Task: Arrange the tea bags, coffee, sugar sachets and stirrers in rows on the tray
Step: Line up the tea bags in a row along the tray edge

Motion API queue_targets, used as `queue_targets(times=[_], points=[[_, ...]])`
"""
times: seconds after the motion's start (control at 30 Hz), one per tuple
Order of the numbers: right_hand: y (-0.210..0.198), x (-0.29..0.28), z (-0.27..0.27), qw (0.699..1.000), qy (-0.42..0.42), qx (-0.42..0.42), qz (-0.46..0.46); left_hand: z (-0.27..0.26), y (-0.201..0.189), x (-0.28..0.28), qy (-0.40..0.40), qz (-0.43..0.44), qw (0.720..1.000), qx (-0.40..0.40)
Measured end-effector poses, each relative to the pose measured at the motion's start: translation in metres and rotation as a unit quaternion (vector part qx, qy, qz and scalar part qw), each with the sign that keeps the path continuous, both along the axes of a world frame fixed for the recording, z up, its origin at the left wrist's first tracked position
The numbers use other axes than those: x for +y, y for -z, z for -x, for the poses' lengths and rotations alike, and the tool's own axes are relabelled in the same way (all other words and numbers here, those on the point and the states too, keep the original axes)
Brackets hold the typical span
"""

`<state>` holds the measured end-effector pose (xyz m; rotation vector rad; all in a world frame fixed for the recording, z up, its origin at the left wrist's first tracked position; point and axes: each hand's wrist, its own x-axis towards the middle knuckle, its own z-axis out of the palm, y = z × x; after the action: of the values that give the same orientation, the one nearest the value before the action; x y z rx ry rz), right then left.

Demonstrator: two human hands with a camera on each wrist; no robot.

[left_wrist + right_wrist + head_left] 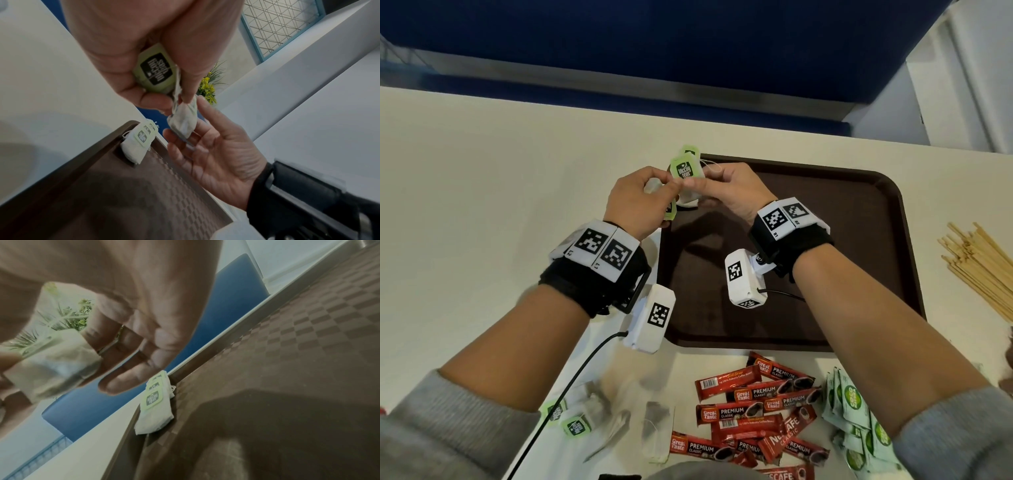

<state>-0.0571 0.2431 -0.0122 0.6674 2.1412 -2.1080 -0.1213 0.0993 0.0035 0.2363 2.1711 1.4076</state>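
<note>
Both hands are raised over the far left corner of the brown tray point(842, 222). Between them hangs a white tea bag point(183, 121). My left hand point(640, 198) pinches its top, with a green tag point(154, 71) curled into the palm. From the other side, my right hand point(729, 188) pinches the pouch point(51, 361) between thumb and fingers. A few tea bags with green tags point(685, 169) lie overlapping in the tray's corner point(139, 141), just beyond the hands. The remaining tray floor point(287, 353) is bare.
Near the table's front edge lie loose tea bags point(575, 421), a heap of red coffee sachets point(756, 411) and green sugar sachets point(856, 421). Wooden stirrers point(979, 270) are piled to the right of the tray. A black cable point(571, 383) runs under my left forearm.
</note>
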Motion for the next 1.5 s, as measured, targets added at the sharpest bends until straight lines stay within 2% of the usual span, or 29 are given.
queue_targets(times=[0.13,0.27,0.37,0.53,0.63,0.9,1.5], points=[[0.002,0.003,0.002,0.998,0.011,0.01,-0.06,0.0,0.002,-0.001,0.002,0.009,1.0,0.006],[0.008,0.005,0.003,0.997,0.028,0.009,-0.076,0.001,0.002,-0.001,-0.023,0.001,1.0,-0.001],[0.018,0.006,0.004,0.994,0.048,-0.016,-0.094,0.004,0.001,-0.002,-0.04,-0.006,0.999,-0.007],[0.041,0.004,0.012,0.99,0.038,-0.08,-0.109,0.007,0.0,-0.002,-0.047,-0.016,0.999,-0.004],[0.051,0.002,0.016,0.981,0.046,-0.106,-0.156,0.008,0.0,-0.002,-0.046,-0.017,0.999,0.0],[0.051,0.0,0.02,0.962,0.092,-0.139,-0.215,0.008,0.005,-0.003,-0.046,-0.029,0.998,-0.011],[0.047,-0.005,0.019,0.967,0.132,-0.139,-0.167,0.008,0.005,-0.001,-0.043,-0.033,0.998,-0.024]])
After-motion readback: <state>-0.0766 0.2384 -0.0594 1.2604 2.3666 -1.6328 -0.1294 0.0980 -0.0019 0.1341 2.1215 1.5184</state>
